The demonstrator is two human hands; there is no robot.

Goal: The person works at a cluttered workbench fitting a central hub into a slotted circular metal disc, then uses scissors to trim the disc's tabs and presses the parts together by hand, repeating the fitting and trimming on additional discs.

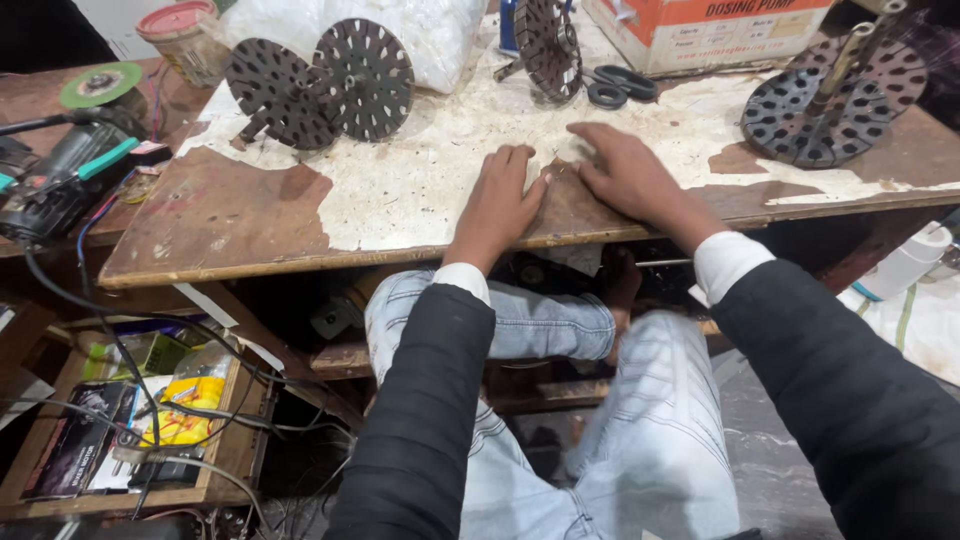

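Wooden, paint-flaked table (pixel 250 215) carried both hands: the left hand (pixel 500 200) and right hand (pixel 625 170) lay palm-down, fingers spread flat, perhaps pinching a thin wire (pixel 553 172) between them. Perforated discs (pixel 320 90) stood well apart.

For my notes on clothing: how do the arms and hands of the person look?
Both arms wear black long sleeves with white cuffs showing at the wrists. The left hand and right hand are bare: no gloves, rings or watch visible.
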